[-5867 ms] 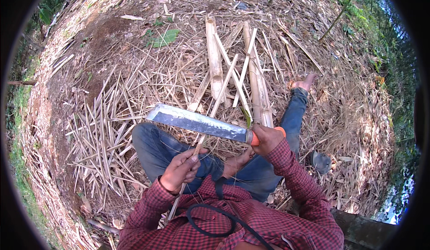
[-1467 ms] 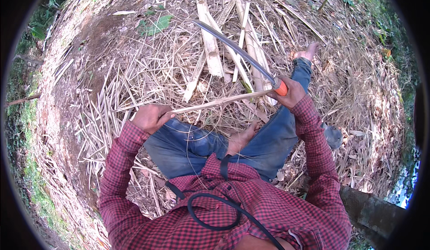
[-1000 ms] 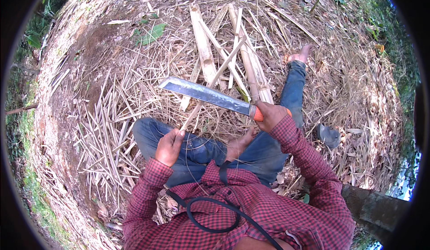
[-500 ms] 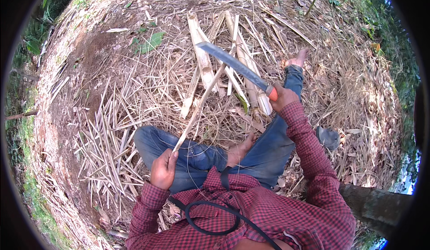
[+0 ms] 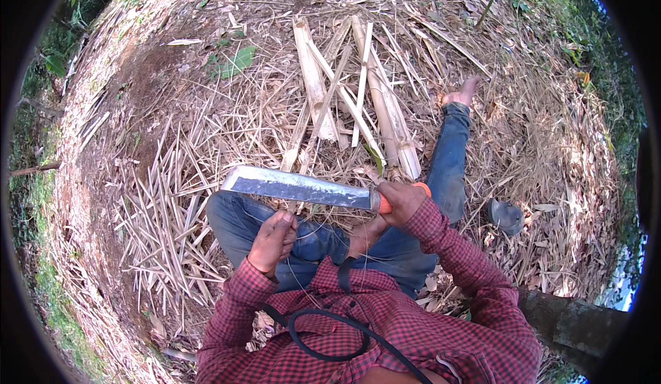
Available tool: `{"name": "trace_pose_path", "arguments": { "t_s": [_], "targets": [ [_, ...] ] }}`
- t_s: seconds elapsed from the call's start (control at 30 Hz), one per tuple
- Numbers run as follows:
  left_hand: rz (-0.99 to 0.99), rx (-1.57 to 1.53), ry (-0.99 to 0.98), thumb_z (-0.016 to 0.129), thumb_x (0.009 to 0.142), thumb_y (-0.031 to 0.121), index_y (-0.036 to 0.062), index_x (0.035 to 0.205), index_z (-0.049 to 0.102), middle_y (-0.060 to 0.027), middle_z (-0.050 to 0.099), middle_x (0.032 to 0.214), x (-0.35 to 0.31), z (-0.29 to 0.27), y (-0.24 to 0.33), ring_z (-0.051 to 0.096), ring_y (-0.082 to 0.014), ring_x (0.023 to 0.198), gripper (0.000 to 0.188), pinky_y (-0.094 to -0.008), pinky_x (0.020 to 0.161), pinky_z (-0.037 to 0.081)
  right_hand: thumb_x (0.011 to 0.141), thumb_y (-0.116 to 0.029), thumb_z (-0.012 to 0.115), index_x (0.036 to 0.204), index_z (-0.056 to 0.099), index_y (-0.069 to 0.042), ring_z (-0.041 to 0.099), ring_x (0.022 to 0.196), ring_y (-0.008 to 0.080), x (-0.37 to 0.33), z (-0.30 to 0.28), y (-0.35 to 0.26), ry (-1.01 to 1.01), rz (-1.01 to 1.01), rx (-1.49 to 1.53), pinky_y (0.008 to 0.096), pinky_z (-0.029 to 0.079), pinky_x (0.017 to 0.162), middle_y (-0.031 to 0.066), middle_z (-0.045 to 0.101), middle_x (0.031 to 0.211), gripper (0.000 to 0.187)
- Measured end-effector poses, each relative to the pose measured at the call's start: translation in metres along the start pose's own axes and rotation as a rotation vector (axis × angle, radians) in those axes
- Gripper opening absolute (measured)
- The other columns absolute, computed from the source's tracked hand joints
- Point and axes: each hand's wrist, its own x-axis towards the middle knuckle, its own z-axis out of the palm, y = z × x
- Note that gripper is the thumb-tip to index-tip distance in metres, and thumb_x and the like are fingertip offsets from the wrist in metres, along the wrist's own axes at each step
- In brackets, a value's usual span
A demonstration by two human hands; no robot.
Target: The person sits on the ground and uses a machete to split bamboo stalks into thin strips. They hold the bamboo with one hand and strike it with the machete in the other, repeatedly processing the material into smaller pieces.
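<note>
My right hand [image 5: 407, 204] is closed around the orange handle of a machete [image 5: 299, 186]. Its broad blade points left, over my bent knee. Below the blade, my left hand [image 5: 274, 238] is closed on the near end of a long split bamboo strip [image 5: 326, 112]. From there the strip passes behind the blade and slants away across the split bamboo pieces. Part of it is hidden by the blade, so I cannot tell whether the two touch. Ahead lie a wide split bamboo length [image 5: 313, 81] and more split bamboo [image 5: 389, 112].
A pile of thin bamboo sticks [image 5: 172, 226] lies left of my knee. Shavings and dry leaves cover the ground. A rounded grey object [image 5: 506, 216] sits at right, and a log [image 5: 575, 325] behind it. My bare foot [image 5: 463, 92] is stretched out ahead.
My right hand has brought the machete down and left, its blade swinging to lie across the strip. My left hand has shifted slightly right, and the strip now stands steeper.
</note>
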Motion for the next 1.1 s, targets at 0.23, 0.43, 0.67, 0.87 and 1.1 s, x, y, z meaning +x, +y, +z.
{"name": "trace_pose_path", "arguments": {
  "t_s": [0.23, 0.43, 0.67, 0.87, 1.1],
  "targets": [
    [0.035, -0.043, 0.045, 0.039, 0.096, 0.029, 0.0108, 0.081, 0.043, 0.0082, 0.029, 0.054, -0.008, 0.01, 0.001, 0.022, -0.0008, 0.04, 0.024, -0.0173, 0.034, 0.019, 0.063, -0.013, 0.068, 0.093, 0.052, -0.008, 0.061, 0.077, 0.0275, 0.03, 0.0, 0.0, -0.004, -0.117, -0.05, 0.0391, 0.049, 0.064, 0.007, 0.058, 0.08, 0.034],
    [-0.034, -0.089, -0.023, 0.038, 0.096, 0.028, 0.0111, 0.081, 0.043, 0.0077, 0.031, 0.055, -0.011, 0.005, 0.0, 0.024, -0.0011, 0.041, 0.023, -0.017, 0.034, 0.02, 0.067, -0.016, 0.067, 0.091, 0.052, -0.009, 0.062, 0.073, 0.0286, 0.034, -0.002, 0.018, -0.034, 0.095, -0.115, 0.0402, 0.049, 0.063, 0.0077, 0.061, 0.078, 0.03],
    [-0.065, -0.14, -0.083, 0.039, 0.096, 0.028, 0.0114, 0.082, 0.042, 0.0069, 0.03, 0.057, -0.006, 0.019, 0.002, 0.026, -0.0018, 0.041, 0.022, -0.0164, 0.034, 0.021, 0.066, -0.019, 0.068, 0.093, 0.052, -0.008, 0.062, 0.075, 0.0285, 0.042, -0.008, 0.017, -0.043, 0.112, -0.125, 0.04, 0.049, 0.065, 0.0083, 0.06, 0.078, 0.034],
    [-0.05, -0.159, -0.091, 0.038, 0.096, 0.029, 0.0111, 0.083, 0.041, 0.0066, 0.029, 0.057, -0.007, 0.019, 0.002, 0.025, -0.0019, 0.041, 0.022, -0.0168, 0.034, 0.021, 0.066, -0.018, 0.068, 0.091, 0.052, -0.009, 0.062, 0.074, 0.0295, 0.036, 0.002, 0.006, -0.019, -0.017, -0.058, 0.0414, 0.049, 0.064, 0.0086, 0.061, 0.079, 0.031],
    [-0.044, -0.202, -0.138, 0.038, 0.096, 0.027, 0.0106, 0.084, 0.041, 0.0062, 0.029, 0.058, -0.008, 0.017, 0.0, 0.025, -0.0022, 0.041, 0.02, -0.0167, 0.035, 0.022, 0.068, -0.02, 0.068, 0.09, 0.052, -0.009, 0.062, 0.073, 0.0283, 0.035, 0.0, -0.007, -0.01, -0.012, -0.05, 0.0411, 0.049, 0.063, 0.0078, 0.062, 0.079, 0.029]
  ]
}}
